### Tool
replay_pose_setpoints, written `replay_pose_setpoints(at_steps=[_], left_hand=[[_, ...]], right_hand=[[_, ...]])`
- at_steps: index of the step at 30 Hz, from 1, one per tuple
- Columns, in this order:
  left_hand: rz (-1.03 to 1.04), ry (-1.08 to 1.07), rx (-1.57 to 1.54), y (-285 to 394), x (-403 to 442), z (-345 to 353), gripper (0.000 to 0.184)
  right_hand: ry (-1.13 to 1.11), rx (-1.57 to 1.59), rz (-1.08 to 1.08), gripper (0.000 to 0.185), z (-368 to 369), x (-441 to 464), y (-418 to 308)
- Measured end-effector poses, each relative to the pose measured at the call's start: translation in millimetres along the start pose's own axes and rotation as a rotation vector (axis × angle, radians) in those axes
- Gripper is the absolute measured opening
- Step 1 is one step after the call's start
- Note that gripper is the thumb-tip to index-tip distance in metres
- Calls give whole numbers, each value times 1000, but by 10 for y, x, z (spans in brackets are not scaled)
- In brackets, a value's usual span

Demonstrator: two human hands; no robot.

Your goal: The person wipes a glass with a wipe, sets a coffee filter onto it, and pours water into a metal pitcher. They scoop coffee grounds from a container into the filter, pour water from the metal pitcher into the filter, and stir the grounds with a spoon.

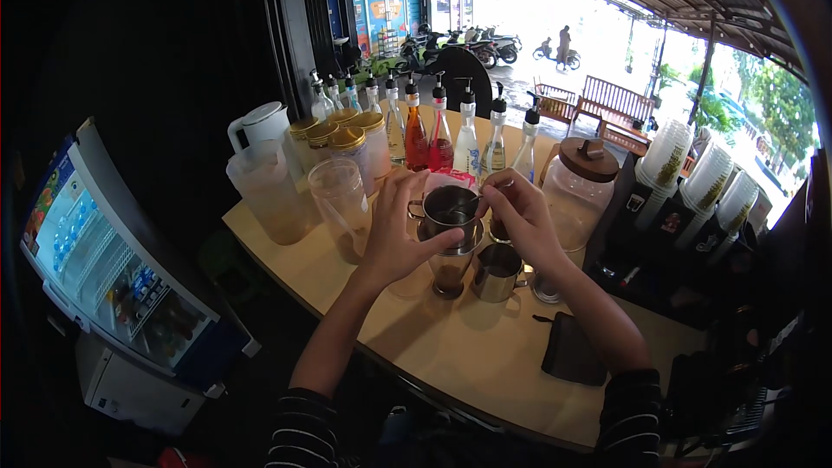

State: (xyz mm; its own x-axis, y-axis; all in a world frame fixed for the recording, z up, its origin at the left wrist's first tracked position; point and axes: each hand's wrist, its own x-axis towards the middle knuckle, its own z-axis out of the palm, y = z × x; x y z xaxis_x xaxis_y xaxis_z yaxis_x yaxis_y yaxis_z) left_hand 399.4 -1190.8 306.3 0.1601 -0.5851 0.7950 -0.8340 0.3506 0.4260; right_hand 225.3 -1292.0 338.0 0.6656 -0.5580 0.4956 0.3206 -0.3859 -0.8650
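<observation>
A small metal drip filter cup (446, 224) sits on top of a clear glass (449, 275) that has dark liquid at its bottom. My left hand (392, 230) is curved round the cup's left side, thumb across its front. Between the thumb and fingers of my right hand (523, 212) is the handle of a small spoon (469, 206), whose end reaches into the cup. Just right of the glass stands a steel pitcher (497, 274), touched by neither hand.
Pump bottles (440, 126) line the table's back edge. Plastic jugs (270, 199) and gold-lidded jars (348, 152) stand left. On the right are a wooden-lidded jar (576, 195), stacked cups (666, 156) and a dark cloth (574, 351). A person stands outside in the distance.
</observation>
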Motion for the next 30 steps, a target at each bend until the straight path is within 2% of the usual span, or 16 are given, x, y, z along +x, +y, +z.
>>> replay_pose_setpoints(at_steps=[2,4,5,7,11,15,17,18,22,23,25,26,28,29,30], left_hand=[[63,34,34,87,73,-52,69],[80,-155,31,155,126,-71,47],[81,-157,30,158,135,-61,47],[167,-203,134,163,156,-30,29],[263,-143,161,84,173,33,19],[303,-43,160,82,206,46,10],[291,-13,174,67,217,22,9],[262,5,162,59,219,-5,9],[197,78,132,72,243,-98,9],[190,105,133,78,251,-117,8],[165,120,93,89,259,-135,7],[130,149,52,75,258,-132,7],[96,175,11,71,252,-146,6],[94,179,37,84,252,-165,6],[93,182,63,90,252,-175,6]], right_hand=[[5,-156,-46,15,-16,15,16],[1,-228,-89,15,9,31,1],[-5,-299,-134,15,30,35,-11],[-26,-312,-140,16,61,22,-43],[-79,-385,-224,22,74,-50,-179],[-12,-329,-221,26,-58,-171,-82],[48,-430,-22,31,-256,-278,38],[47,-432,-23,31,-369,-338,154],[-7,-848,116,34,-862,-693,964],[-8,-850,115,34,-878,-755,1002],[-118,-751,371,33,-909,-847,1073],[-117,-753,370,33,-884,-865,1062],[-96,-595,528,30,-807,-905,1029],[-93,-594,528,30,-806,-939,1084],[-64,-452,481,29,-811,-973,1173]])
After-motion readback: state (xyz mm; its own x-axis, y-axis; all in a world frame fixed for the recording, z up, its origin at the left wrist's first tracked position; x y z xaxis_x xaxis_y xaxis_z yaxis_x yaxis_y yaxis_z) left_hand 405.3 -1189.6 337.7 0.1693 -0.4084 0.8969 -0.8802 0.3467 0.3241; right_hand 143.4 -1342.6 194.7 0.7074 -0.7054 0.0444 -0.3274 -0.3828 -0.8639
